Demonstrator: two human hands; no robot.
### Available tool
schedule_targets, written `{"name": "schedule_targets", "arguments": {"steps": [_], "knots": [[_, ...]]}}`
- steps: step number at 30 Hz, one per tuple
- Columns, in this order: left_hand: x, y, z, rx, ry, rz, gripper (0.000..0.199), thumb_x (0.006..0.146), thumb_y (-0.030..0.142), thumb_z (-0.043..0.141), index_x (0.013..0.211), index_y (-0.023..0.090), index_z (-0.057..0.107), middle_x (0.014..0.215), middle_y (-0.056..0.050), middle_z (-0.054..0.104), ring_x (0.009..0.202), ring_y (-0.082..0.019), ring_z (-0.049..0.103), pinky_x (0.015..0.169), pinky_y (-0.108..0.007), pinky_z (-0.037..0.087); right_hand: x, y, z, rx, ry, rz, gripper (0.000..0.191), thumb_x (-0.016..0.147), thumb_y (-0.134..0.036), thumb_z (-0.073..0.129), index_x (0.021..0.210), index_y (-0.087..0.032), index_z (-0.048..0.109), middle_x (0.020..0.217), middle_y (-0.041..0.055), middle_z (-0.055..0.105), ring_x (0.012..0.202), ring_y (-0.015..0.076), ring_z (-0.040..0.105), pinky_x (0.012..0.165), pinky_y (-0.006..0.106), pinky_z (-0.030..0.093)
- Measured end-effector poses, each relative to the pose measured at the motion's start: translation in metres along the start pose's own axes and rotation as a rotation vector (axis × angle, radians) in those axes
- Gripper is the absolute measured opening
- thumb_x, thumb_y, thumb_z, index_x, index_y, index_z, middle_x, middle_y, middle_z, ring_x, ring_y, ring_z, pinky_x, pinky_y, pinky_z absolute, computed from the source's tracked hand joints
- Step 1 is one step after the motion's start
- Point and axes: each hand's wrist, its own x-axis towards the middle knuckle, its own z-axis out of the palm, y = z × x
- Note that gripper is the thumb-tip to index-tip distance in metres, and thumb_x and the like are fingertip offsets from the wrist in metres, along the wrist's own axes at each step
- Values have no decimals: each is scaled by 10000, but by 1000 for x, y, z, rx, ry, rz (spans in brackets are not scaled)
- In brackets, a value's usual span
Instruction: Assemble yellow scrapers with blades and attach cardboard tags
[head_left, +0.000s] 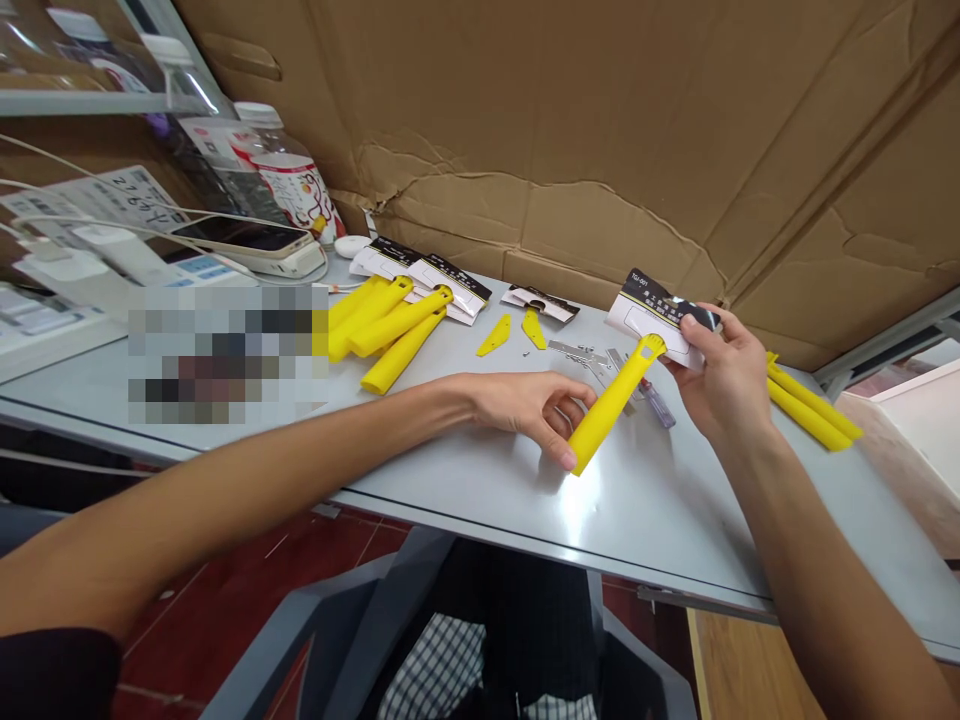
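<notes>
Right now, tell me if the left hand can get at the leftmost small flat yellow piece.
Probably yes: nothing visible lies between the left hand and the flat yellow piece, though that hand touches the yellow tube.

Creased brown cardboard (525,100) forms the back wall. At left, a capped bottle (289,190) with a red-and-white label stands behind a phone (244,236) lying flat, near 2 white plugs (124,252). Below: a grey chair (637,675), red tiled floor (180,640).

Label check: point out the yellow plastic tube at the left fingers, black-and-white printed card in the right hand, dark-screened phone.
Yellow plastic tube (615,408), head view: body's middle.
Printed card (649,294), head view: black strip.
Phone (244,235), head view: dark screen.
</notes>
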Motion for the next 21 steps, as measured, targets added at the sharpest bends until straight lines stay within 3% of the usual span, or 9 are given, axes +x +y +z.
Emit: {"name": "schedule_targets", "arguments": {"steps": [2, 4, 6, 8, 12, 15, 21], "knots": [[0, 0, -2, -42, 42, 10, 547, 784, 409, 942, 1241, 228, 701, 1134, -117, 772, 994, -258, 771, 887, -450, 621, -3, 2, 4, -13, -24, 36, 363, 705, -331, 930, 973, -282, 691, 1005, 10, 712, 923, 220, 696, 766, 396, 613], [1, 0, -6, -131, 200, 52, 541, 846, 471, 884, 1289, 221, 701, 1165, -137, 765, 965, -244, 763, 830, -417, 614, -7, 6, 8, -51, -75, 95, 380, 688, -345, 941, 979, -268, 710, 930, 7, 705, 843, 207, 680, 715, 370, 592], [2, 1, -12, -192, 406, 108, 477, 880, 508, 842, 1231, 204, 737, 1169, -139, 762, 951, -226, 744, 795, -386, 597, -12, 10, 13, -84, -145, 148, 405, 674, -364, 957, 992, -256, 731, 880, 2, 698, 770, 187, 656, 647, 333, 553], [2, 3, -19, -182, 536, 147, 409, 878, 516, 837, 1092, 173, 778, 1076, -119, 760, 903, -203, 711, 768, -363, 572, -19, 15, 17, -95, -212, 184, 430, 668, -389, 971, 1000, -238, 741, 853, 4, 706, 722, 167, 638, 608, 306, 524], [2, 6, -22, -82, 608, 151, 308, 839, 408, 864, 994, 148, 810, 918, -73, 743, 775, -158, 653, 728, -329, 508, -28, 21, 25, -75, -279, 238, 499, 692, -442, 974, 1062, -225, 719, 878, 15, 741, 743, 167, 670, 639, 304, 561], [3, 4, -20, -46, 739, 174, 262, 848, 376, 849, 940, 134, 807, 859, -55, 734, 727, -138, 622, 712, -312, 489, -30, 25, 27, -34, -279, 236, 592, 755, -491, 941, 1212, -252, 649, 1005, 27, 762, 866, 200, 731, 738, 346, 619], [7, 1, -24, -170, 940, 219, 283, 795, 351, 896, 940, 134, 787, 940, -75, 773, 841, -170, 688, 805, -335, 558, -34, 34, 23, -214, -425, 294, 1060, 717, -351, 974, 1574, -385, 351, 1165, 38, 745, 887, 241, 778, 855, 469, 644]]}}
